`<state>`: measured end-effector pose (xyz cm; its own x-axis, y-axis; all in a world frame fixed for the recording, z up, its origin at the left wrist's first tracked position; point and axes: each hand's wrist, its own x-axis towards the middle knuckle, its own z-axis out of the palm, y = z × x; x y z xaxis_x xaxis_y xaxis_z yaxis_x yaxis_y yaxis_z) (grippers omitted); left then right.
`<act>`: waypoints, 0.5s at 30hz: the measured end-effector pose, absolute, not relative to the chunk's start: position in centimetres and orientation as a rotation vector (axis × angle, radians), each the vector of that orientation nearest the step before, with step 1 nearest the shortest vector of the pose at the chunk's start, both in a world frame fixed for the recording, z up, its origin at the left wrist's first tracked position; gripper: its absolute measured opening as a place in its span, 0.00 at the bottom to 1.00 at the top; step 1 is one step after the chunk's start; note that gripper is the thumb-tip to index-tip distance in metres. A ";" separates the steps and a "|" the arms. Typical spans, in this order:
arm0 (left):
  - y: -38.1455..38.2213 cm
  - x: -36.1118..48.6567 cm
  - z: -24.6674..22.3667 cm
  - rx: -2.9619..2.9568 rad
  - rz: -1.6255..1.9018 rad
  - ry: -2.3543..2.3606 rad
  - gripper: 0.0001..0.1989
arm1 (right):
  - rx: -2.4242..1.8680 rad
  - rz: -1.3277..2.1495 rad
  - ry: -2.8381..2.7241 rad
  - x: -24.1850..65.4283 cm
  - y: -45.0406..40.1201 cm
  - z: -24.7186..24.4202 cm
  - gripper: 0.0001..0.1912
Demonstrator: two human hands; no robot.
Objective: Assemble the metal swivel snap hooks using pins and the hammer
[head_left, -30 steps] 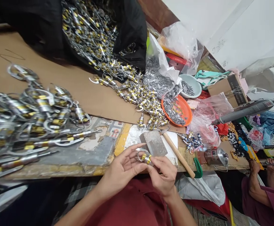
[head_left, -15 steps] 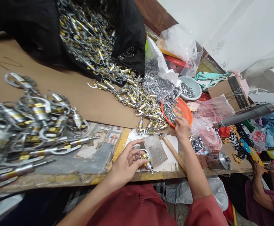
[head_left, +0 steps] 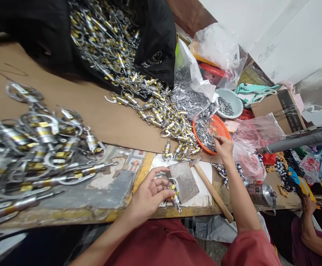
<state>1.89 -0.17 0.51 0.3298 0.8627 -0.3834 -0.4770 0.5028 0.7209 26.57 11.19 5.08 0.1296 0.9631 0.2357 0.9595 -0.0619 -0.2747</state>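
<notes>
My left hand is closed round a small silver metal fitting with a curved hook end and yellow pieces, pinching it by the thumb and fingers. The fitting is over the near corner of a flat grey metal plate. My right hand is at the near right rim of an orange tray, its fingertips pressed together. Whatever they hold is too small or hidden to make out. Small metal parts lie in the tray. Between my arms is a hammer with a wooden handle.
Similar fittings lie heaped at left and spill from a black bag behind. A grey bowl of metal pins stands beyond the tray. A grey electric screwdriver hangs at right, near a metal pot. A co-worker's hands are at far right.
My right hand has shifted slightly right along the tray's rim, and more of the hammer handle shows. My left hand keeps its hold on the fitting. The view has turned a little.
</notes>
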 end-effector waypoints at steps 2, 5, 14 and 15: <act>-0.3 1.9 0.4 0.545 0.948 0.833 0.28 | -1.915 0.124 -1.951 24.3 7.7 5.7 0.09; -0.5 1.9 0.1 0.552 0.979 0.833 0.28 | -1.328 0.367 -2.254 20.4 1.8 5.8 0.09; -0.3 1.8 0.4 0.590 0.943 0.880 0.24 | -1.328 0.092 -2.510 17.5 -2.0 5.4 0.15; -0.3 1.8 0.3 0.586 0.949 0.880 0.24 | -1.331 0.103 -2.527 17.7 -1.8 5.7 0.15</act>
